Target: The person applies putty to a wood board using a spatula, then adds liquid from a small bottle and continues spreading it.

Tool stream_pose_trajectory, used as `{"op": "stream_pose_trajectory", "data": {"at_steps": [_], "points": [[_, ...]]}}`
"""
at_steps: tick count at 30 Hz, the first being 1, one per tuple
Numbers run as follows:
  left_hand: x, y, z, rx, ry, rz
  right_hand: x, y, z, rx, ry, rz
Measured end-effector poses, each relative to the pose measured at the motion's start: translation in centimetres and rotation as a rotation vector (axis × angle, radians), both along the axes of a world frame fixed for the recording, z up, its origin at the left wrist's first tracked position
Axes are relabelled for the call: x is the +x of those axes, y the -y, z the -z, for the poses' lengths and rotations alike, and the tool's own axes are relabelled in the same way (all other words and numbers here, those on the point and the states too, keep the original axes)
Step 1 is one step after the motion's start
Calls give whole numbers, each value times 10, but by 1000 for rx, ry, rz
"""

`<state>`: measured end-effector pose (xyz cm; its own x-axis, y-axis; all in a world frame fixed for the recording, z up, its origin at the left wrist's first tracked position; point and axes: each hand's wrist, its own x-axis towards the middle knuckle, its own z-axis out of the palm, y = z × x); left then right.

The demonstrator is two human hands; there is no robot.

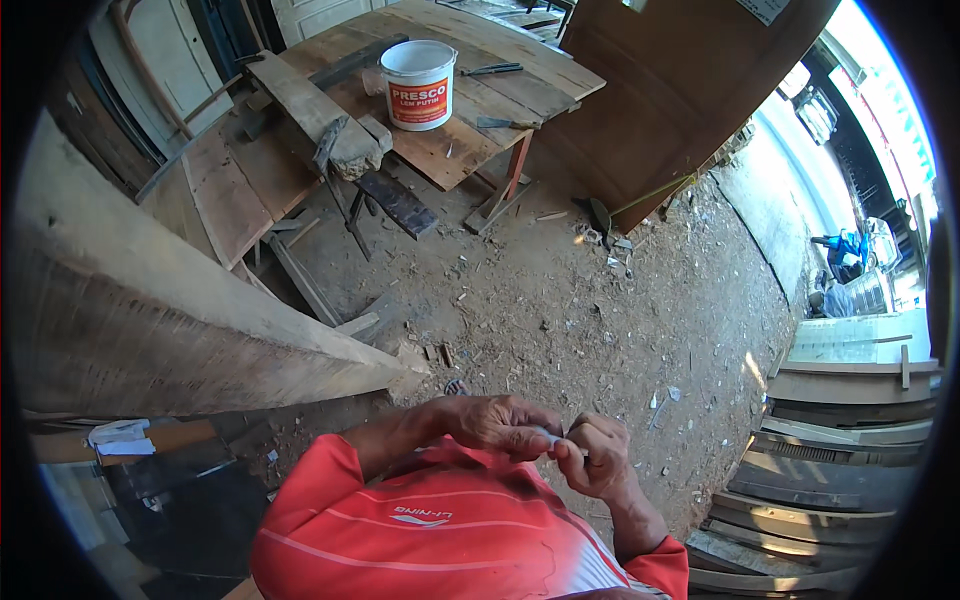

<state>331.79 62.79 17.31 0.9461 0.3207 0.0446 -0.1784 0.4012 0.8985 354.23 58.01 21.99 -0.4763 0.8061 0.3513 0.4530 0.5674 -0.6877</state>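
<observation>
Both hands meet close in front of my red shirt [430,530]. My left hand [500,422] is closed, its thumb and fingers pinching one end of a small thin whitish piece [545,434]. My right hand [597,452] is closed too, and its thumb and forefinger pinch the other end. Most of the piece is hidden by my fingers, so its kind does not show. Below the hands lies a dirt floor [500,340] scattered with wood chips and scraps.
A white bucket [418,95] with a red label stands on a wooden workbench [520,50], near some tools [490,69]. A thick wooden plank [200,310] juts in from the left. Boards [820,480] are stacked at right. A brown panel [670,100] stands beyond the bench.
</observation>
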Motion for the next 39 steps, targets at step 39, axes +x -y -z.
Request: {"op": "stream_pose_trajectory", "data": {"at_steps": [39], "points": [[72, -294, 95, -207, -96, -1431, 120, -525, 160, -389, 454, -95]]}}
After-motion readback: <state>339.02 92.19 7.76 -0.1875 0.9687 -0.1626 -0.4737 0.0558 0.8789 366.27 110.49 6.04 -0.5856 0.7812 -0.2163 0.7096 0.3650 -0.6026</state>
